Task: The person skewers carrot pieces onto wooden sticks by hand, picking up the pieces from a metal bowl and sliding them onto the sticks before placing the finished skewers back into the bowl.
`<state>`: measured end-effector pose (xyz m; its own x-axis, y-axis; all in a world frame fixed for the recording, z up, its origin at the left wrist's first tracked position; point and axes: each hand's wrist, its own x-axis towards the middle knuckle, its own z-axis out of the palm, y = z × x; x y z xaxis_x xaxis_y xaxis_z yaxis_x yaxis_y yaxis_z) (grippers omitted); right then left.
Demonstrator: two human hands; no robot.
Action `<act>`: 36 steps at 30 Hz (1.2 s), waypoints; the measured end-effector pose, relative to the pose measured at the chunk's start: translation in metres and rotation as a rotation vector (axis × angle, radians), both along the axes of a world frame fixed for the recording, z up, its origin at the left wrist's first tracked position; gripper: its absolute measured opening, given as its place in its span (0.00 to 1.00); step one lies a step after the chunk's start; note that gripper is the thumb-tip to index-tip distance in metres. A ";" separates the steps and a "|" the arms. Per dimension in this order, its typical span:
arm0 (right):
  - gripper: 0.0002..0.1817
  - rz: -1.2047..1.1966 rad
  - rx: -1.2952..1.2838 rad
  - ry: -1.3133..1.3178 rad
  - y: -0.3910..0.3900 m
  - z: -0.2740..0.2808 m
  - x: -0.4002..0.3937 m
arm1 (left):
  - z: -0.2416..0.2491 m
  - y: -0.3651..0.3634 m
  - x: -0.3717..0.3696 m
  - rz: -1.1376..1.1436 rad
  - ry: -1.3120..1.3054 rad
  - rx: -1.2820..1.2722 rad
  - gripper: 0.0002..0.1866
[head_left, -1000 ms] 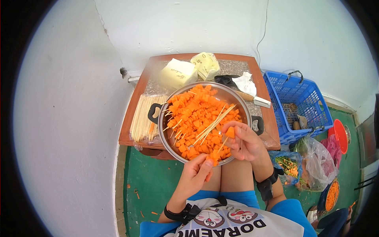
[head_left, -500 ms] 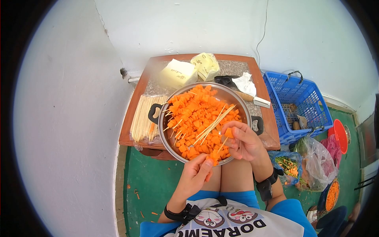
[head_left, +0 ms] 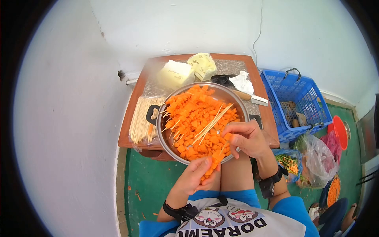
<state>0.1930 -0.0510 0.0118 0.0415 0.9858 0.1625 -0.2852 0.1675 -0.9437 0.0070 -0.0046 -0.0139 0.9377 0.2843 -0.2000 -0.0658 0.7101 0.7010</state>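
Prob. threading: pinching carrot pc (head_left: pixel 228 136) nr tip w/ R hand (head_left: pixel 249 140), gripping loaded skewer (head_left: pixel 215 161) in L hand (head_left: pixel 194 174), at near edge of pan (head_left: pixel 229 96). Likely calls for straight push, steady L hold.

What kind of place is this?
Probably somewhere food gets prepared: a small table holds a pan of cut orange pieces, with a pile of wooden skewers beside it.

Pale shirt (head_left: pixel 241 215), cartoon print (head_left: pixel 209 218), black lettering (head_left: pixel 248 226); blue sleeves (head_left: pixel 290 213), blue shorts (head_left: pixel 244 196); black wristbands (head_left: pixel 185 213).
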 end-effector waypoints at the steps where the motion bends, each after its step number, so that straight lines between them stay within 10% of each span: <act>1: 0.09 -0.016 -0.004 -0.020 -0.001 0.002 0.000 | 0.001 -0.001 0.002 0.061 0.050 0.165 0.17; 2: 0.09 -0.021 -0.003 -0.019 -0.001 0.003 0.000 | -0.002 -0.003 0.006 0.055 0.051 0.166 0.17; 4: 0.10 -0.102 -0.024 -0.177 -0.001 0.005 -0.001 | -0.010 -0.008 0.014 0.603 0.186 1.223 0.13; 7: 0.12 -0.169 -0.041 -0.165 -0.002 0.006 -0.006 | -0.008 -0.009 0.017 0.736 0.251 1.495 0.10; 11: 0.11 -0.125 -0.048 -0.025 -0.003 -0.003 -0.005 | 0.001 -0.001 0.004 0.352 0.209 0.877 0.10; 13: 0.11 -0.012 -0.035 0.117 -0.006 -0.008 -0.002 | 0.015 0.008 0.001 -0.049 0.088 -0.048 0.10; 17: 0.11 -0.049 -0.063 0.030 -0.008 0.000 -0.006 | 0.010 -0.004 0.013 0.115 0.167 0.357 0.11; 19: 0.11 -0.080 -0.110 -0.104 -0.008 0.001 -0.015 | 0.002 -0.010 0.023 0.673 0.207 1.397 0.15; 25: 0.12 -0.086 -0.156 -0.053 -0.007 -0.001 -0.016 | 0.005 -0.003 0.017 0.343 0.119 0.690 0.15; 36: 0.08 -0.551 0.005 -0.372 0.011 -0.009 0.018 | 0.005 -0.003 0.008 0.420 0.123 0.534 0.14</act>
